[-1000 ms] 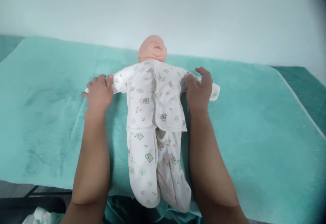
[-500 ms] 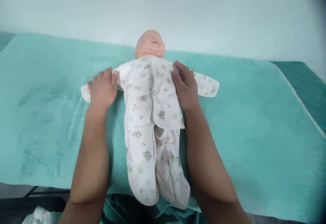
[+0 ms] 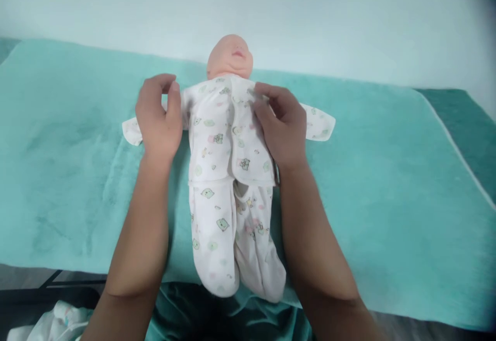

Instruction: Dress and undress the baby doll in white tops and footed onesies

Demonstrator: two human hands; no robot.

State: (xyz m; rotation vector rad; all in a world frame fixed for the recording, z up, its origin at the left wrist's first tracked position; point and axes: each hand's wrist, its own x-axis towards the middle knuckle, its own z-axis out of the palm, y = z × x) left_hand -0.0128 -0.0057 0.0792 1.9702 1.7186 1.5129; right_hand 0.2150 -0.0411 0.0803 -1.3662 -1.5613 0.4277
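Note:
A baby doll (image 3: 229,59) lies on its back, its head toward the wall and its arms spread out. It wears a white printed jacket (image 3: 211,139) and white footed trousers (image 3: 215,232) with green and pink figures. Over the sleeve on the left is my left hand (image 3: 159,116), thumb and fingers apart and holding nothing. My right hand (image 3: 284,121) hovers at the jacket's shoulder on the right, fingers curved and thumb apart. Whether its fingertips touch the cloth is hard to tell. Each hand covers part of a sleeve.
A green plush blanket (image 3: 387,201) covers the table under the doll. A pale wall (image 3: 329,20) rises behind. At lower left, crumpled white cloth (image 3: 64,320) lies in a dark container (image 3: 23,305). The table's near edge runs by my green-clothed lap (image 3: 186,310).
My left hand has lifted off the sleeve, and its fingers and thumb have parted. My right hand has risen a little from the doll's shoulder. The view has tilted slightly.

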